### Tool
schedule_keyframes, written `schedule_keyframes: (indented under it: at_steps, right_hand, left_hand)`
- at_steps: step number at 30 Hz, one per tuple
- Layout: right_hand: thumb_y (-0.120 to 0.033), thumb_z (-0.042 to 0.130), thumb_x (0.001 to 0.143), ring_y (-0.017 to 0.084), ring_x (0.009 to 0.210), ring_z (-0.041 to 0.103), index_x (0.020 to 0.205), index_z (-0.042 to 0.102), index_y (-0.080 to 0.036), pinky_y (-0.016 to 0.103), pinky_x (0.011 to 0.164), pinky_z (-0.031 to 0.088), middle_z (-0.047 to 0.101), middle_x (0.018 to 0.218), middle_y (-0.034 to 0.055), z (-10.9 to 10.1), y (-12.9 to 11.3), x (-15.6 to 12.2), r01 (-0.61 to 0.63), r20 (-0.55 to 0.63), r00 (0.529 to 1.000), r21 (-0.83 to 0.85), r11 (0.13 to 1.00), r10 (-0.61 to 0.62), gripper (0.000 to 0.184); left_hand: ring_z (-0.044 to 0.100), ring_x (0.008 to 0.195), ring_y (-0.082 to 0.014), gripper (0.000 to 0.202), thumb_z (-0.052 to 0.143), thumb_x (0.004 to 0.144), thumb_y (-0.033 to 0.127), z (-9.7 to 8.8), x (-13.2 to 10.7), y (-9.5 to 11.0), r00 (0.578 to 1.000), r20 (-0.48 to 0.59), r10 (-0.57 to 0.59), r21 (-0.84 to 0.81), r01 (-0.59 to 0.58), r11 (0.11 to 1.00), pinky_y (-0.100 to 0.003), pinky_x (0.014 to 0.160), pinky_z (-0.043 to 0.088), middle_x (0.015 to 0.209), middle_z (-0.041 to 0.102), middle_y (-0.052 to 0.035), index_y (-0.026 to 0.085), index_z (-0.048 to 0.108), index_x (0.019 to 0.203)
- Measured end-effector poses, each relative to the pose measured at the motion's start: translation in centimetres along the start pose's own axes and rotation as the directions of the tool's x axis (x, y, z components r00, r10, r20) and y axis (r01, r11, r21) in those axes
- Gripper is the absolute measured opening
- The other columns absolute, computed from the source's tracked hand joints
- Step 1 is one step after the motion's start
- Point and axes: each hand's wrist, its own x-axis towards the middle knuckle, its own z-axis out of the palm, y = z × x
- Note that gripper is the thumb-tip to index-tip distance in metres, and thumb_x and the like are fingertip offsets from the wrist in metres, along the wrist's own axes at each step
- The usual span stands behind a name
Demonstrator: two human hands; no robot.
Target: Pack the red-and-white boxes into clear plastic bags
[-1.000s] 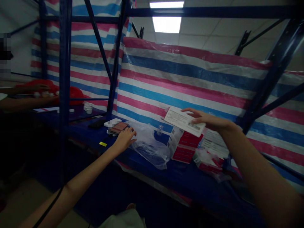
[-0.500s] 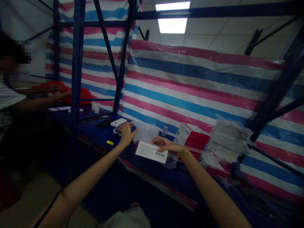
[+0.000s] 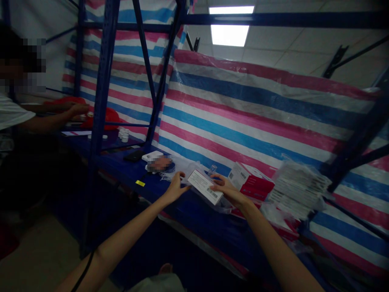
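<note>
I've got the flat white carton (image 3: 205, 186) at centre frame, my right hand (image 3: 227, 190) pinching its far end, my left hand (image 3: 175, 188) closed lightly on the near end, just above the blue shelf (image 3: 194, 211). Loose plastic bag (image 3: 185, 166) right behind it. If my fingers snag that film, it could drag the small vial (image 3: 212, 169) over.
</note>
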Motion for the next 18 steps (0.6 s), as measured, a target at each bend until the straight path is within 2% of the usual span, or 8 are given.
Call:
schedule_keyframes:
  at_steps: [1,3,6,8,11,13,15,18]
  right_hand:
    - [-0.034,0.072,0.057,0.015,0.074,0.060,0.107,0.043,-0.024,0.028,0.065,0.047,0.060,0.094,0.0014,0.1,0.0,0.2,-0.017,-0.017,1.000,0.015,1.000,0.017,0.058]
    - [-0.033,0.071,0.057,0.015,0.068,0.060,0.108,0.043,-0.023,0.027,0.058,0.047,0.061,0.086,0.0012,0.4,0.1,0.5,-0.078,-0.080,0.994,0.027,0.997,0.080,0.059]
    - [-0.033,0.070,0.058,0.016,0.061,0.060,0.109,0.044,-0.022,0.027,0.051,0.045,0.061,0.074,0.0008,0.7,0.5,1.1,-0.170,-0.184,0.968,0.024,0.985,0.172,0.059]
    - [-0.034,0.070,0.058,0.016,0.060,0.059,0.108,0.045,-0.022,0.027,0.051,0.045,0.061,0.075,0.0010,0.6,0.8,1.6,-0.166,-0.216,0.964,-0.025,0.986,0.156,0.058]
    - [-0.035,0.070,0.057,0.016,0.063,0.059,0.107,0.047,-0.022,0.029,0.056,0.046,0.061,0.081,0.0017,0.2,0.3,2.3,-0.150,-0.226,0.969,-0.200,0.968,0.104,0.057]
    - [-0.033,0.071,0.054,0.018,0.069,0.059,0.105,0.049,-0.021,0.031,0.062,0.046,0.061,0.082,0.0023,0.1,-0.5,2.8,-0.157,-0.218,0.973,-0.380,0.912,0.077,0.057]
    - [-0.030,0.073,0.051,0.021,0.079,0.059,0.101,0.052,-0.020,0.033,0.070,0.046,0.060,0.085,0.0032,0.2,-1.5,3.3,-0.129,-0.189,0.982,-0.570,0.812,0.024,0.055]
    - [-0.033,0.073,0.051,0.024,0.089,0.056,0.103,0.052,-0.018,0.035,0.077,0.044,0.059,0.093,0.0061,0.6,-2.6,4.0,-0.093,-0.169,0.985,-0.726,0.681,-0.046,0.059]
  left_hand:
    - [0.051,0.092,-0.0196,0.041,0.061,0.072,0.030,0.2,0.1,0.2,1.000,-0.013,-0.013,0.029,0.013,0.999,-0.034,0.083,0.041,0.101,0.054,-0.0074,0.014,0.047,0.107]
    - [0.049,0.091,-0.0217,0.026,0.056,0.075,0.026,0.7,0.3,0.6,0.998,-0.038,-0.055,0.096,0.058,0.994,-0.038,0.086,0.038,0.091,0.055,-0.0059,0.015,0.053,0.098]
    - [0.049,0.091,-0.0228,0.013,0.051,0.077,0.025,1.0,0.7,1.1,0.993,-0.055,-0.102,0.081,0.106,0.991,-0.039,0.088,0.036,0.082,0.055,-0.0057,0.015,0.059,0.082]
    - [0.049,0.091,-0.0217,0.014,0.050,0.078,0.026,0.9,1.1,1.2,0.990,-0.068,-0.126,0.024,0.128,0.991,-0.037,0.088,0.036,0.085,0.056,-0.0057,0.015,0.059,0.082]
    - [0.050,0.092,-0.0194,0.015,0.044,0.079,0.022,0.5,1.8,1.0,0.976,-0.092,-0.195,-0.081,0.188,0.979,-0.034,0.087,0.037,0.090,0.056,-0.0053,0.016,0.057,0.079]
    - [0.053,0.087,-0.0174,0.015,0.041,0.079,0.019,0.0,2.2,0.8,0.968,-0.076,-0.238,-0.155,0.224,0.962,-0.031,0.082,0.040,0.084,0.057,-0.0041,0.016,0.055,0.075]
    - [0.054,0.076,-0.0148,0.013,0.041,0.078,0.019,-0.4,2.5,0.8,0.966,-0.032,-0.256,-0.227,0.242,0.943,-0.027,0.071,0.042,0.076,0.056,-0.0017,0.016,0.052,0.072]
    - [0.048,0.056,-0.0109,0.012,0.044,0.076,0.023,-0.7,2.6,1.3,0.964,0.090,-0.249,-0.337,0.265,0.903,-0.021,0.053,0.037,0.059,0.050,0.0023,0.016,0.049,0.067]
